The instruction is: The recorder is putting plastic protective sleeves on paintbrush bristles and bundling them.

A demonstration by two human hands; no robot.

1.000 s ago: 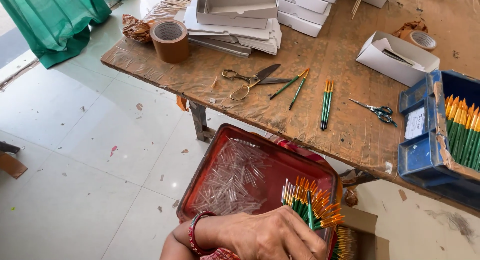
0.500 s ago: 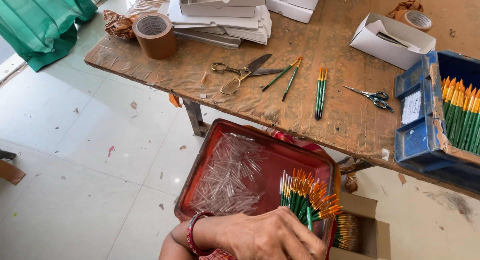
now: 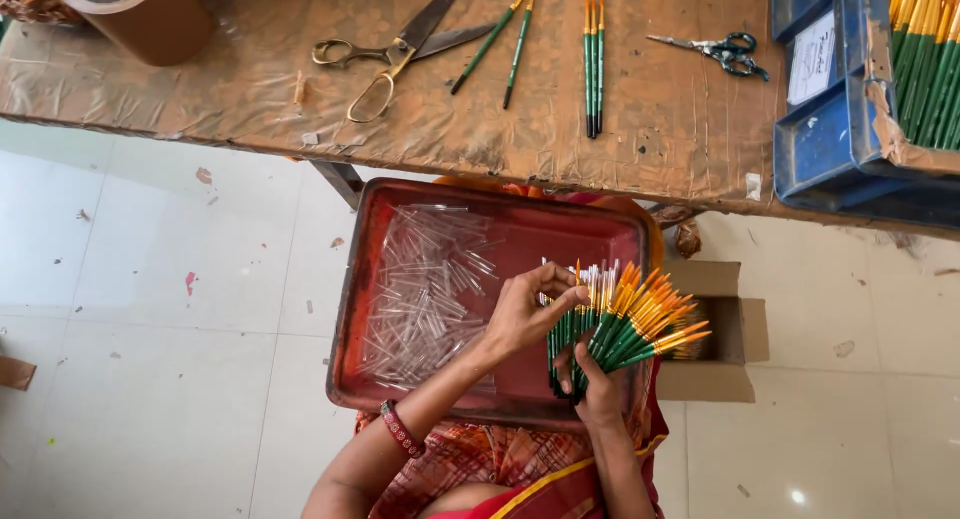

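On my lap lies a red tray (image 3: 350, 309) holding a heap of clear plastic tubes (image 3: 425, 289). Over its right half, my right hand (image 3: 598, 387) grips a bundle of green-handled paintbrushes (image 3: 625, 319) with orange ends fanned toward the right. Coming in from the left, my left hand (image 3: 522, 314), with a red bangle on its wrist, has its fingertips pinched at the white-capped tips on top of the bundle.
A brown-covered table (image 3: 660, 129) edge runs above the tray, carrying large scissors (image 3: 390, 54), loose brushes (image 3: 594, 64), small scissors (image 3: 715, 51), a tape roll (image 3: 140, 14) and a blue tray (image 3: 825, 139) of brushes. An open cardboard box (image 3: 725, 329) stands on the tiled floor at right.
The view has tipped down toward my lap. The bundle now sits over the tray, gripped by my right hand, and my left hand has come up to its tips.
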